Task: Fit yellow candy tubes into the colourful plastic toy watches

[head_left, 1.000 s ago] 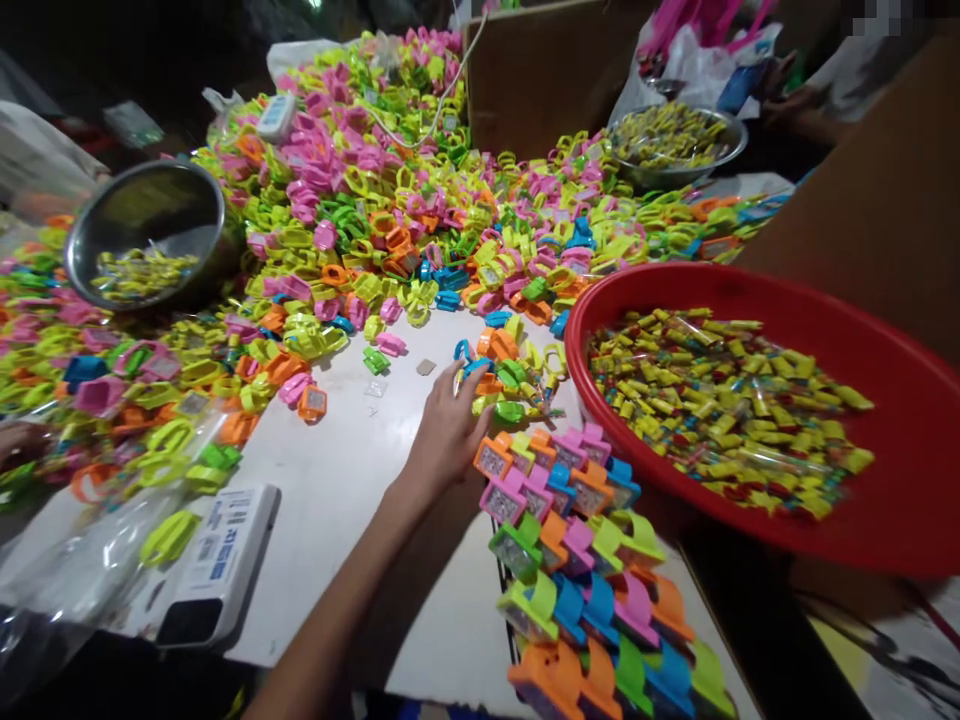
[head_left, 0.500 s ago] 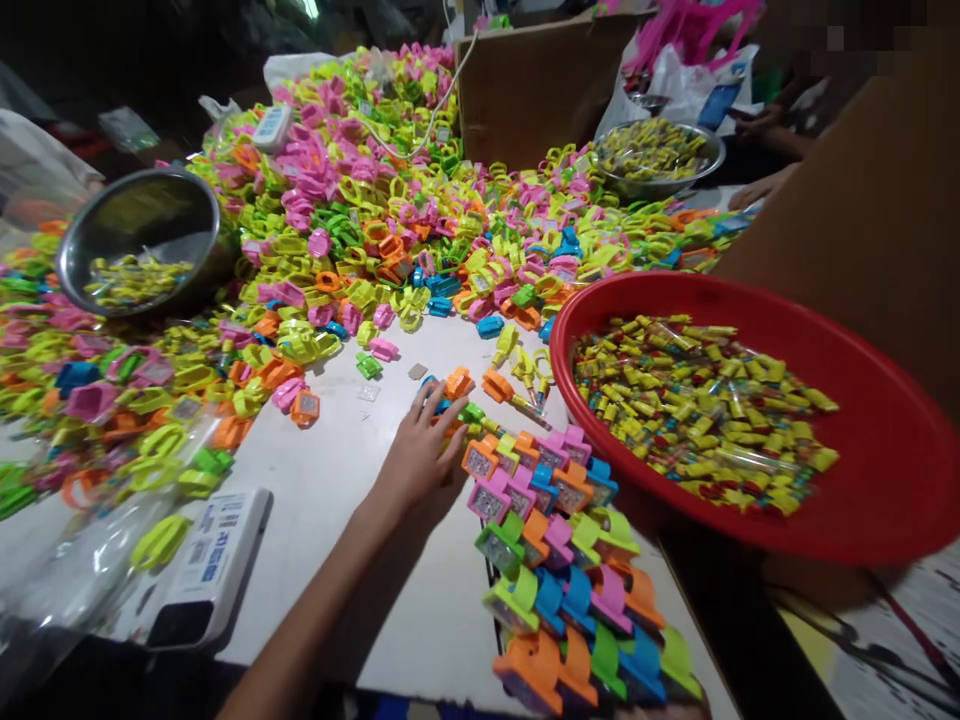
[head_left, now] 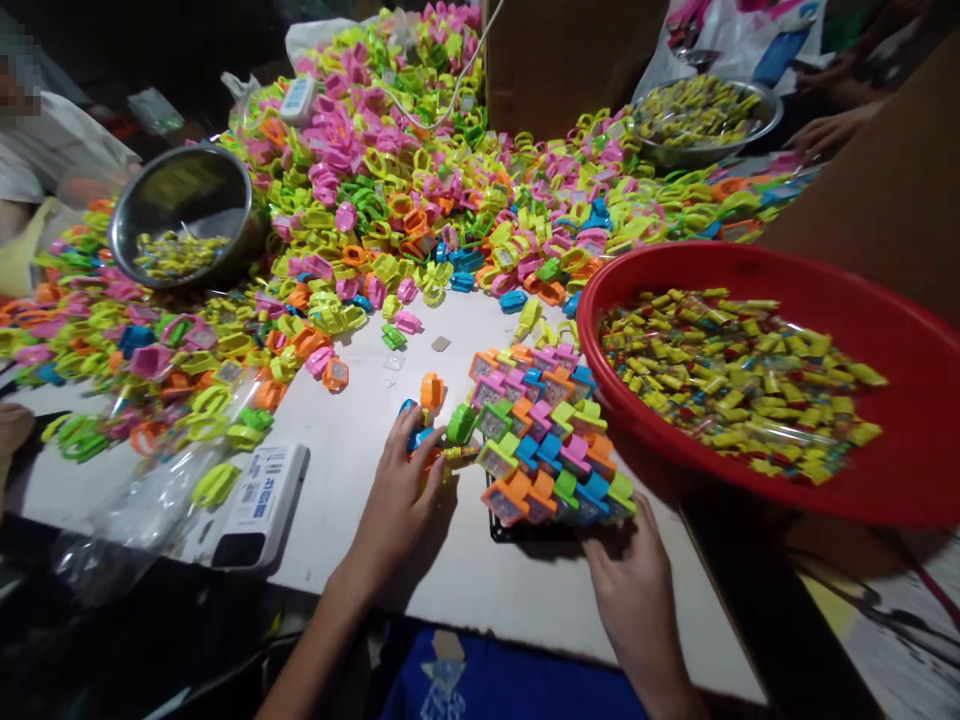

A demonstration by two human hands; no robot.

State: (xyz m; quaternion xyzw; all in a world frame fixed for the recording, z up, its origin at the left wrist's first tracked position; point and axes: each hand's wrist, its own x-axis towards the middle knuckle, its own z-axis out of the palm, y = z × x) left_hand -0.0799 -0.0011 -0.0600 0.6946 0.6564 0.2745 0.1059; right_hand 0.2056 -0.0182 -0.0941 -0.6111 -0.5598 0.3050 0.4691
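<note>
My left hand (head_left: 399,487) is curled over several loose toy watches on the white tabletop, its fingers around a blue toy watch (head_left: 424,440). An orange toy watch (head_left: 432,391) stands just beyond the fingertips, and a green one (head_left: 460,424) is to their right. My right hand (head_left: 637,590) grips the near right corner of a black tray (head_left: 517,532); its fingertips are partly hidden. Slanted rows of pink, orange, green, blue and yellow toy watches (head_left: 551,435) fill that tray, faces tilted toward the left.
A red basin (head_left: 911,400) of small yellow wrapped pieces stands at right. Beyond lies a big heap of toy watches (head_left: 360,160). Steel bowls stand left (head_left: 244,235) and far right (head_left: 772,120). A white device (head_left: 262,505) lies near left. Other people's hands show at the edges.
The filled tray has slid away from the table's front edge, and my right hand has come into view on its corner. My left hand has drawn the loose toy watches nearer and leftward.
</note>
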